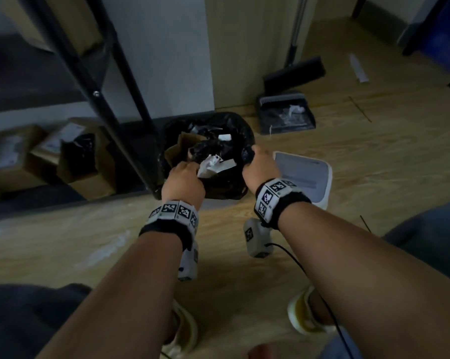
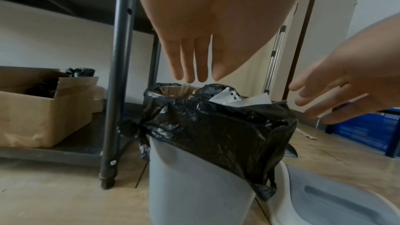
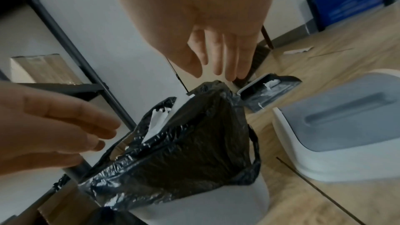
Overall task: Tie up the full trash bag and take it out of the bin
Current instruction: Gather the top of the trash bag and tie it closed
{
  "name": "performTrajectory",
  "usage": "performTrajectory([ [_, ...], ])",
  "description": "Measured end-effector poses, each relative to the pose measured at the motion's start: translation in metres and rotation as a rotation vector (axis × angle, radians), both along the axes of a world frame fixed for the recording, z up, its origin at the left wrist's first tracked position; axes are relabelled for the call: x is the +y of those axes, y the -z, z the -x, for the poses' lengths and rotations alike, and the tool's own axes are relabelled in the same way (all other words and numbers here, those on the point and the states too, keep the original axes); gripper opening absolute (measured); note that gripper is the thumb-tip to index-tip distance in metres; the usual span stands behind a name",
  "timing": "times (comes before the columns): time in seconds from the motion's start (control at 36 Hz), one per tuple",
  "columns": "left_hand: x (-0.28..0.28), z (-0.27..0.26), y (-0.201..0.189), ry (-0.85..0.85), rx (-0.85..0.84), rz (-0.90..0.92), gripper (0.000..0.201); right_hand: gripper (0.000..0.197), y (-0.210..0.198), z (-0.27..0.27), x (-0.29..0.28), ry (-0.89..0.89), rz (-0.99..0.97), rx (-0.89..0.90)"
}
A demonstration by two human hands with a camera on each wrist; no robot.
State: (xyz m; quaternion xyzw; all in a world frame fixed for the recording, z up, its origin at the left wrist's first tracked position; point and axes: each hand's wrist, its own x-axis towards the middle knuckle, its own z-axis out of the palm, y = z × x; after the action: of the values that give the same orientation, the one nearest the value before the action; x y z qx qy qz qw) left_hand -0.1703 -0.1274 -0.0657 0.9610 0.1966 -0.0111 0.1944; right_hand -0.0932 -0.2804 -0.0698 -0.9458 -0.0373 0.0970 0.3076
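A black trash bag (image 1: 218, 182) lines a pale grey bin (image 2: 184, 186) and folds down over its rim, stuffed with cardboard and white paper. My left hand (image 1: 183, 177) hovers at the near left of the rim, fingers straight and just above the trash (image 2: 194, 64). Over the bag's right rim is my right hand (image 1: 260, 167), with straight fingers (image 3: 216, 54) close above the plastic (image 3: 184, 143). Neither hand holds anything in the wrist views. A knot of bag plastic (image 2: 129, 127) sticks out at the bin's left side.
The bin's grey and white lid (image 1: 304, 174) lies on the wooden floor just right of the bin. A dustpan (image 1: 286, 115) and broom (image 1: 293, 73) stand behind. A black shelf rack leg (image 1: 120, 99) stands close on the left, with cardboard boxes (image 1: 16, 156) under it.
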Motion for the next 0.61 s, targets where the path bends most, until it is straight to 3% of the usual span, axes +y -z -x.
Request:
performTrajectory([
  [0.14,0.002,0.006,0.010,0.027,0.029,-0.048,0.035,0.039,0.029,-0.004,0.001,0.117,0.003,0.105],
  [0.22,0.000,0.007,0.018,0.047,0.054,-0.095,0.033,0.024,0.048,-0.007,0.003,0.091,0.049,0.205],
  [0.33,0.003,0.005,0.026,0.038,-0.030,-0.148,0.026,0.029,0.068,-0.009,0.011,0.084,0.043,0.278],
  [0.42,0.006,0.002,0.028,0.043,-0.085,-0.188,0.022,0.057,0.079,-0.010,0.020,0.102,-0.017,0.287],
  [0.5,0.007,0.000,0.030,0.060,-0.142,-0.207,0.022,0.069,0.085,-0.012,0.028,0.152,-0.141,0.318],
  [0.61,0.007,-0.001,0.034,0.040,-0.195,-0.195,0.018,0.045,0.089,-0.018,0.037,0.131,-0.046,0.314],
])
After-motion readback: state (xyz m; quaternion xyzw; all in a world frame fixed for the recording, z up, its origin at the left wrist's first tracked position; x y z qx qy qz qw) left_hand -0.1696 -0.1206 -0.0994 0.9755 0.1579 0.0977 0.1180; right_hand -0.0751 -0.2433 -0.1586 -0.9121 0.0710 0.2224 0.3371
